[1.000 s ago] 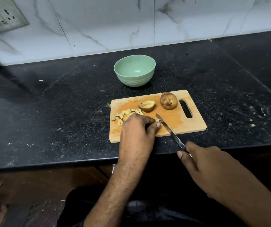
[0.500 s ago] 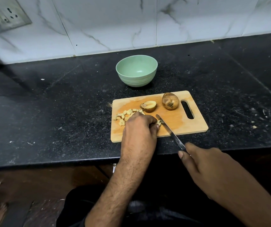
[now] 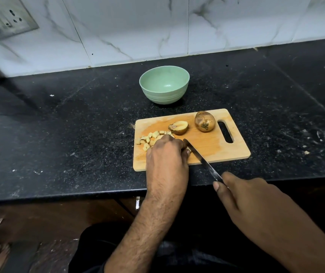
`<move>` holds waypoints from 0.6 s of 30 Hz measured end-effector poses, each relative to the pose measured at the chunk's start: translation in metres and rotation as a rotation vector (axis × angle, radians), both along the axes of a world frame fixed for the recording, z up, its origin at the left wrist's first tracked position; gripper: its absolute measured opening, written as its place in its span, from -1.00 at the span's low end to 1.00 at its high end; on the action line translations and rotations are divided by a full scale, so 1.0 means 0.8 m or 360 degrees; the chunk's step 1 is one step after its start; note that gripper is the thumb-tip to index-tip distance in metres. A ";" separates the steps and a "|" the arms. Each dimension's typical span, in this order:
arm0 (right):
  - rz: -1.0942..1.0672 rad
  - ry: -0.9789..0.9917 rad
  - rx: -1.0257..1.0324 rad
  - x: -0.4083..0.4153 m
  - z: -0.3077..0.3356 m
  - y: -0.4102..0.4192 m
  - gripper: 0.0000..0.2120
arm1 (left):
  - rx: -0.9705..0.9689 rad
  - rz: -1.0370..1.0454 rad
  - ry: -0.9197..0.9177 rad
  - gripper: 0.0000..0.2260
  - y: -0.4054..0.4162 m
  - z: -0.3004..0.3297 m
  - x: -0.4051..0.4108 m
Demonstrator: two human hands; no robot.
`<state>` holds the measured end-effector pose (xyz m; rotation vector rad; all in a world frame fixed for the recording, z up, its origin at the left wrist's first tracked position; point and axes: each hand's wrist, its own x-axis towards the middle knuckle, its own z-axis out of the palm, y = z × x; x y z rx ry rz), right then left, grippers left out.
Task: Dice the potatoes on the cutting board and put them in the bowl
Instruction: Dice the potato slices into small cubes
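A wooden cutting board [image 3: 216, 148] lies on the black counter. My left hand [image 3: 166, 154] presses down on a potato piece on the board, and the hand hides most of that piece. My right hand [image 3: 246, 196] grips a knife [image 3: 203, 160], whose blade slants up to the left and touches my left fingertips. Several pale potato cubes [image 3: 150, 137] lie left of and behind my left hand. A halved potato [image 3: 178, 127] and a whole brown potato [image 3: 205, 121] rest at the board's far side. The green bowl [image 3: 164, 84] stands empty behind the board.
The black stone counter [image 3: 59, 134] runs to a white marble-tiled wall [image 3: 138, 26] with a switch socket [image 3: 6, 18] at top left. The board's handle slot [image 3: 225, 132] is at its right end. The counter's front edge lies just below the board.
The knife blade has slid closer to my left fingertips over the hidden piece. My left hand has stayed on the board. The view has shifted slightly.
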<state>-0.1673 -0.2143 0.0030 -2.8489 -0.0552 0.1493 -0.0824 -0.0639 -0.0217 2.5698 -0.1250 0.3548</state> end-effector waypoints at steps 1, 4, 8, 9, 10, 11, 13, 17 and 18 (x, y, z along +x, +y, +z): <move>0.0003 0.0008 -0.0010 0.000 0.001 0.000 -0.68 | 0.0012 0.0012 -0.0012 -0.85 -0.001 -0.001 0.000; 0.0015 0.0034 -0.0034 0.001 0.005 0.001 -0.71 | 0.0007 0.0041 -0.0037 -0.87 0.000 -0.003 0.000; 0.0015 0.0054 -0.0125 0.002 0.010 0.003 -0.75 | 0.0099 0.0069 -0.0072 -0.87 -0.001 -0.005 -0.002; 0.0015 0.0055 -0.0146 0.003 0.011 0.004 -0.76 | 0.0102 0.0068 -0.0076 -0.87 -0.001 -0.006 -0.002; 0.0013 0.0049 -0.0152 0.004 0.011 0.005 -0.76 | 0.0094 0.0065 -0.0077 -0.87 -0.001 -0.006 -0.002; 0.0017 0.0044 -0.0149 0.007 0.011 0.006 -0.77 | 0.0082 0.0061 -0.0074 -0.87 -0.001 -0.007 -0.001; 0.0039 0.0065 -0.0104 0.016 0.009 0.008 -0.77 | 0.0056 0.0054 -0.0067 -0.89 -0.001 -0.006 0.000; 0.0092 0.0219 0.0004 0.028 0.005 0.003 -0.74 | 0.0043 0.0089 -0.0103 -0.92 -0.001 -0.008 -0.002; 0.0096 0.0242 0.0004 0.024 0.004 -0.001 -0.72 | 0.0044 0.0097 -0.0104 -0.91 0.000 -0.010 -0.002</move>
